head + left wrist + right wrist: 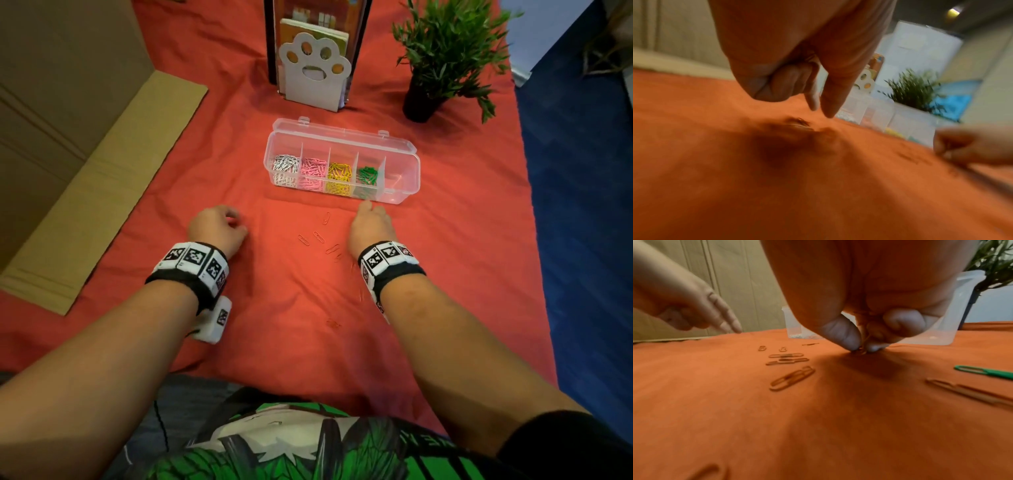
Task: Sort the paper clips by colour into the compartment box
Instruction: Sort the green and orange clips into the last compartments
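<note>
The clear compartment box [406, 171] lies open on the red cloth, holding white [285, 164], pink [312, 170], yellow [339, 174] and green clips [367, 175] in separate sections; the rightmost section looks bare. Orange clips [318, 237] lie scattered on the cloth between my hands. My right hand [861, 350] is down at the cloth just in front of the box, thumb and finger pinching orange clips. My left hand [820, 112] hovers over a blurred orange clip [798, 122], thumb and forefinger pointing down, other fingers curled; whether it holds anything is unclear.
A single green clip [982, 371] and a long orange one [966, 391] lie right of my right hand. Flattened cardboard [102, 178] borders the cloth on the left. A paw-shaped white holder [315, 73] and a potted plant [442, 58] stand behind the box.
</note>
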`<state>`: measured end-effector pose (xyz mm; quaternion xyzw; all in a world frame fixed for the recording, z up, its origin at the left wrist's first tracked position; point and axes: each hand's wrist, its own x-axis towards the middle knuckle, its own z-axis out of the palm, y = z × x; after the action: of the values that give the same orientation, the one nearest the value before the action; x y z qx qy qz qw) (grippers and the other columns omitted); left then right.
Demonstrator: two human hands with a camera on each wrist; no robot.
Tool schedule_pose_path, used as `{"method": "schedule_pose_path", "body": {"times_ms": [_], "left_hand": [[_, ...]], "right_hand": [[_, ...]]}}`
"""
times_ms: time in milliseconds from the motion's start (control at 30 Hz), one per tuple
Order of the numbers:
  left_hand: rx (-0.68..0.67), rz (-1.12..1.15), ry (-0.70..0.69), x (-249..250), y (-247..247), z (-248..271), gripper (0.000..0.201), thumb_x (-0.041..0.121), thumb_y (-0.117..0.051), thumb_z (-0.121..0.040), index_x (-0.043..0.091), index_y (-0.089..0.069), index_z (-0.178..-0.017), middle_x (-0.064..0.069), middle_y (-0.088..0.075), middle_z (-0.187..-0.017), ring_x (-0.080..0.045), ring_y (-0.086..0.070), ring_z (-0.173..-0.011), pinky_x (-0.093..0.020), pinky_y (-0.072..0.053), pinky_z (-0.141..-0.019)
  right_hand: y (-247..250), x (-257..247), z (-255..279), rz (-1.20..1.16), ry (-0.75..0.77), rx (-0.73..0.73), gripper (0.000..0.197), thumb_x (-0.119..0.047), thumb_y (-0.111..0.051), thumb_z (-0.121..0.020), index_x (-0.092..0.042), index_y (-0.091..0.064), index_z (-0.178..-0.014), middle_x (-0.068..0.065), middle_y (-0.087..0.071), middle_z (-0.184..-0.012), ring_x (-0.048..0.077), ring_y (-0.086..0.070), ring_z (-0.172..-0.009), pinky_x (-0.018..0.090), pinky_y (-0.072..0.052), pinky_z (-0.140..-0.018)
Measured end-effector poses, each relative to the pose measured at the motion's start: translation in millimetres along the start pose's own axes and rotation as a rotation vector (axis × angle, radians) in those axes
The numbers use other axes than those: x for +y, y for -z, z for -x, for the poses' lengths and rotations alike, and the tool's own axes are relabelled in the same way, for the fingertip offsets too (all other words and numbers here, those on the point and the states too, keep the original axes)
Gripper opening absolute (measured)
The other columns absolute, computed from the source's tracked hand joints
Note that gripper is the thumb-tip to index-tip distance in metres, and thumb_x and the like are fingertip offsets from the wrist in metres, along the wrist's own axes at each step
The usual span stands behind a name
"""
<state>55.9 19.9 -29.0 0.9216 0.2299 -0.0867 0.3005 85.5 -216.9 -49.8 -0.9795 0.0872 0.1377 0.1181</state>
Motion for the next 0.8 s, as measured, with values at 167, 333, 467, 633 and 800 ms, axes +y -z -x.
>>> {"method": "schedule_pose_path", "body": {"times_ms": [167, 333, 467, 633, 800], "left_hand": [[0.005, -0.204, -0.098, -18.6, -1.4, 0.0, 0.024, 0.021, -0.067, -0.078, 0.013, -0.069, -0.101, -0.013, -0.07, -0.104, -0.031, -0.063, -0.1, -0.033, -0.049, -0.086], [-0.009, -0.192, -0.128, -14.7, -2.7, 6.6, 0.018, 0.019, -0.057, -0.086, 0.004, -0.067, -0.091, -0.022, -0.067, -0.097, -0.037, -0.062, -0.092, -0.037, -0.049, -0.078], [-0.021, 0.228, 0.099, -9.2, -3.9, 5.1, 0.024, 0.017, -0.047, -0.09, -0.003, -0.06, -0.096, -0.028, -0.063, -0.1, -0.041, -0.058, -0.098, -0.042, -0.045, -0.085], [-0.304, 0.76, 0.425, 9.5, 11.1, 4.8, 0.02, 0.011, -0.037, -0.079, 0.011, -0.047, -0.062, -0.002, -0.052, -0.047, -0.016, -0.046, -0.041, -0.026, -0.031, -0.051], [-0.409, 1.045, 0.453, 16.1, 25.6, 13.1, 0.01, 0.019, -0.038, -0.053, 0.015, -0.045, -0.059, -0.001, -0.05, -0.05, -0.014, -0.043, -0.043, -0.016, -0.037, -0.048]], "right_hand": [[-0.5, 0.6, -2.3, -0.049, -0.037, -0.046, 0.035, -0.003, -0.042, -0.085, 0.0, -0.038, -0.119, 0.026, -0.048, -0.122, 0.043, -0.049, -0.113, 0.044, -0.043, -0.094], [-1.7, 2.9, 1.4, -0.061, -0.037, -0.086, 0.037, -0.002, -0.047, -0.082, 0.001, -0.04, -0.118, 0.025, -0.047, -0.123, 0.041, -0.049, -0.115, 0.042, -0.043, -0.095], [-4.4, 6.4, 2.8, -0.093, -0.019, -0.094, 0.037, -0.005, -0.048, -0.083, 0.001, -0.044, -0.119, 0.023, -0.047, -0.125, 0.038, -0.049, -0.115, 0.038, -0.04, -0.099], [2.8, 12.1, 1.7, -0.454, -0.057, -0.143, 0.013, -0.004, -0.048, -0.084, -0.014, -0.056, -0.085, 0.002, -0.06, -0.086, 0.02, -0.055, -0.081, 0.028, -0.046, -0.074], [13.8, 7.8, 12.8, -1.47, -0.268, -0.365, 0.027, 0.003, -0.036, -0.088, -0.015, -0.056, -0.085, 0.0, -0.042, -0.063, 0.01, -0.039, -0.051, 0.016, -0.034, -0.038]]}}
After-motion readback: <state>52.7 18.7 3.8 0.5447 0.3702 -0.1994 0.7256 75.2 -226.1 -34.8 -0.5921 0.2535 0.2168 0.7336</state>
